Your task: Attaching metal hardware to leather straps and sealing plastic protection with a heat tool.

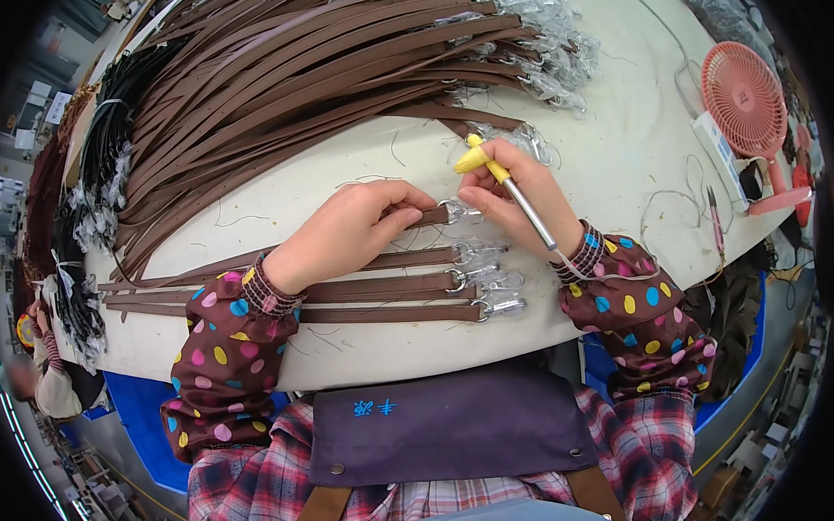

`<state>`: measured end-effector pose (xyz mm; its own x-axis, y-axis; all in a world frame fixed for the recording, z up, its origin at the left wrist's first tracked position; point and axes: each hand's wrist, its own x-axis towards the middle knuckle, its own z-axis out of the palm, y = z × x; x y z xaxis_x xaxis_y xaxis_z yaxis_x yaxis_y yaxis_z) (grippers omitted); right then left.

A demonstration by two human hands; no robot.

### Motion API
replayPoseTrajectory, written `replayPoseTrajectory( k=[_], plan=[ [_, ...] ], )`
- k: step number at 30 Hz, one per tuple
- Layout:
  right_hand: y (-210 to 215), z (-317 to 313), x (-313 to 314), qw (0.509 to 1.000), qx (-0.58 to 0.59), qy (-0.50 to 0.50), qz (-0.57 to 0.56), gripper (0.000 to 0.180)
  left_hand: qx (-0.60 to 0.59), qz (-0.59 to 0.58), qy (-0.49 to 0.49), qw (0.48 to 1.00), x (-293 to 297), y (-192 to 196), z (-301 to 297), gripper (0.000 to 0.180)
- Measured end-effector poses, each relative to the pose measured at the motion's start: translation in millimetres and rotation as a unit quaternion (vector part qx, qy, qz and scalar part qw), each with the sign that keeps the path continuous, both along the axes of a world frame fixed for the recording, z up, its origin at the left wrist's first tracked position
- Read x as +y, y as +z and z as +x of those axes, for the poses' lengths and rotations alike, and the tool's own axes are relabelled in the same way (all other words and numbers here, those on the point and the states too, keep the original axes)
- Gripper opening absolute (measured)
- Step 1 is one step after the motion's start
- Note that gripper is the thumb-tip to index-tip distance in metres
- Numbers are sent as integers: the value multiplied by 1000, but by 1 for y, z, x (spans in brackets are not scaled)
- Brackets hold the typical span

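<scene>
My left hand [356, 228] is closed on a brown strap [430, 217], pinching it close to its metal-ringed end. A clear plastic wrap covers the metal fitting [461, 211] there. My right hand [530, 197] grips a pen-like corded tool [528, 212] with a silver shaft and yellow upper part, held slanting just right of that fitting. A yellow cover sits at the index fingertip; whether it belongs to the finger or the tool I cannot tell. Below my hands, several brown straps [391, 314] lie side by side, their wrapped metal clasps [501, 306] pointing right.
A large pile of brown straps [292, 90] fills the far left of the white table [615, 152], beside bundled black straps [109, 133]. A pink fan [744, 97], a white power strip [721, 161] and a pink-handled pen-like tool [715, 218] are at right. Blue bins [143, 426] stand below the edge.
</scene>
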<state>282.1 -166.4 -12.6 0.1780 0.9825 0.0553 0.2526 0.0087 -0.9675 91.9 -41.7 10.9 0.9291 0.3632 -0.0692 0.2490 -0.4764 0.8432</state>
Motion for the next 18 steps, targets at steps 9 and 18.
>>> replayPoseTrajectory(
  k=[9,18],
  plan=[
    [-3,-3,2,999,-34,2,19,20,76,-4,30,997,0,4,7,21],
    [7,-1,-12,976,-173,109,77,39,59,242,-125,961,-18,17,-31,88]
  ],
)
